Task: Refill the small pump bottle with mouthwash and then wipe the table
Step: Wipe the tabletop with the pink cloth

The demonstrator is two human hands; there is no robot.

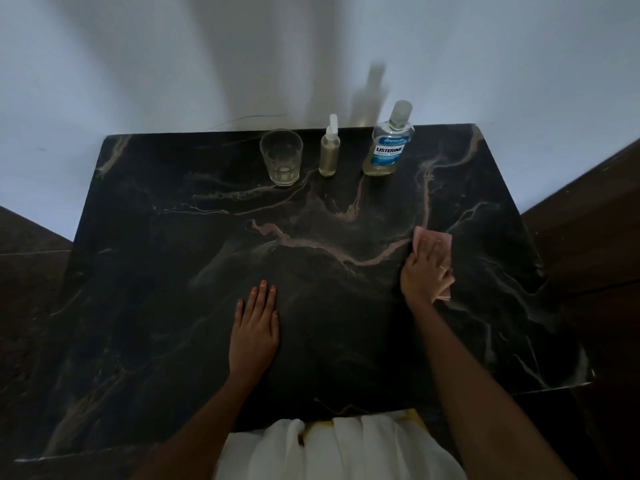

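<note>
Two hands work the dark marble table (173, 271): your left hand (254, 332) lies flat near you, fingers straight; your right hand (424, 270) presses a pink cloth (434, 237). Far: glass (281, 156), small pump bottle (329, 150), mouthwash bottle (389, 143).

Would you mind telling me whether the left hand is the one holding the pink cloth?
No, the right hand presses the pink cloth on the table, while the left hand lies flat and empty.

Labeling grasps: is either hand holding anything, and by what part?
Right hand presses flat on the pink cloth's near half, against the table. Left hand rests flat, holding nothing.
</note>
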